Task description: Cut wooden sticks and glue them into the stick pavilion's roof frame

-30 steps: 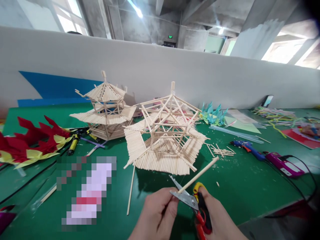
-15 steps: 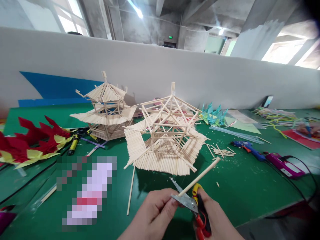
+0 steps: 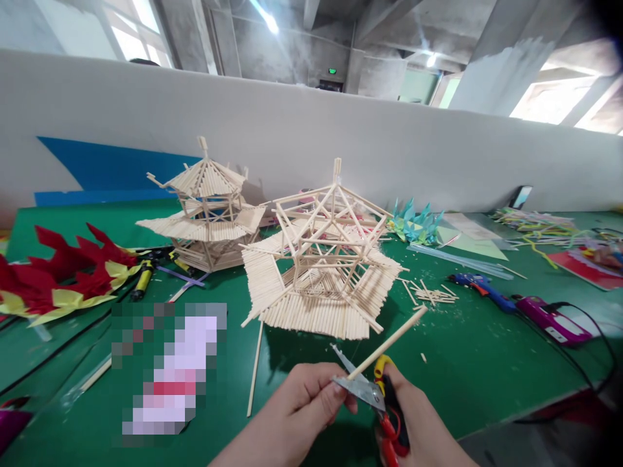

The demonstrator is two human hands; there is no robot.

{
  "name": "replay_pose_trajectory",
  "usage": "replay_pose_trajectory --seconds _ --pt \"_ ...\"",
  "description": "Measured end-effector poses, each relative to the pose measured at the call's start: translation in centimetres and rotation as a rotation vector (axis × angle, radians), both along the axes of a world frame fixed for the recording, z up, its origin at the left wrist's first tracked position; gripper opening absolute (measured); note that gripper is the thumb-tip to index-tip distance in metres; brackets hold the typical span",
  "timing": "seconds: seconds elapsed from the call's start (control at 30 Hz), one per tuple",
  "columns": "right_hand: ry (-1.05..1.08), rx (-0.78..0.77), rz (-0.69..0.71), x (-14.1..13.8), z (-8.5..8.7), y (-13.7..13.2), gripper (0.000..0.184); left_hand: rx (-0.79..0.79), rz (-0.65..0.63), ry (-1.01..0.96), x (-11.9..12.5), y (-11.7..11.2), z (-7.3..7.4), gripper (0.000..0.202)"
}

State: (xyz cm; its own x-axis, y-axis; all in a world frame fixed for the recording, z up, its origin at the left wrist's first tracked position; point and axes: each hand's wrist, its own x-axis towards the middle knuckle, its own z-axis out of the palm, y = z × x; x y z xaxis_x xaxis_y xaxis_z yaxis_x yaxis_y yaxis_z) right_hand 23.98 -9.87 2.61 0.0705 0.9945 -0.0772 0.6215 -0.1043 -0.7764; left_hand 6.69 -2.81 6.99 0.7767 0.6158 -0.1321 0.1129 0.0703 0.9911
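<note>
- The left hand [image 3: 311,402] has its grip pinched tight, thumb against finger, on the low end of a thin wooden stick [image 3: 389,340]. That looks like a way to keep the stick from wobbling.
- The right hand [image 3: 413,408] has its grip curled around the red, black and yellow handles of the scissors [image 3: 363,392]. The blades are spread apart, with the stick sitting between them.
- The stick is above the desk [image 3: 467,363], in front of the bigger stick house [image 3: 316,318]. It tilts up and to the right, so its long part pokes out past the blades, maybe to leave the fingers out of the way.
- The pinching fingers are right by the blades, perhaps because only a short bit lies on that side.
- The stick house stands just past the hands, where it is easy to see and reach. A little heap of short sticks [image 3: 433,295] lies to its right, and one loose stick [image 3: 256,370] lies near its front left.
- Since one second ago, the left wrist has swung out to the left, so that arm slants more.
- The scissors and stick have hardly moved, and the blades are still apart. The house has stayed put.
</note>
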Motion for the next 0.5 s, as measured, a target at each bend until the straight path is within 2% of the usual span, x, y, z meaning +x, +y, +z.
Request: replay_pose_trajectory --seconds 0.13,0.2,0.27,0.4,0.5 --pt "0.029 -0.023 -0.041 0.1 -0.5 -0.1 0.031 0.315 0.234 0.068 1.0 -1.0 -0.3 0.023" --pt "0.061 -0.052 -0.086 -0.1 -0.7 0.0 0.032 0.374 0.264 0.064 1.2 -1.2 -0.4 0.024" --pt "0.087 -0.086 -0.13 -0.4 -1.0 0.2 0.03 0.315 0.212 0.027 1.1 -0.9 -0.4 0.025" --pt "0.15 -0.143 -0.177 -0.9 -1.7 0.4 0.011 -0.078 0.027 -0.071 0.3 0.2 -0.3 0.028" --pt "0.142 -0.126 -0.158 -0.9 -2.3 0.1 0.01 -0.199 -0.052 -0.096 -0.1 0.8 -0.6 0.035"
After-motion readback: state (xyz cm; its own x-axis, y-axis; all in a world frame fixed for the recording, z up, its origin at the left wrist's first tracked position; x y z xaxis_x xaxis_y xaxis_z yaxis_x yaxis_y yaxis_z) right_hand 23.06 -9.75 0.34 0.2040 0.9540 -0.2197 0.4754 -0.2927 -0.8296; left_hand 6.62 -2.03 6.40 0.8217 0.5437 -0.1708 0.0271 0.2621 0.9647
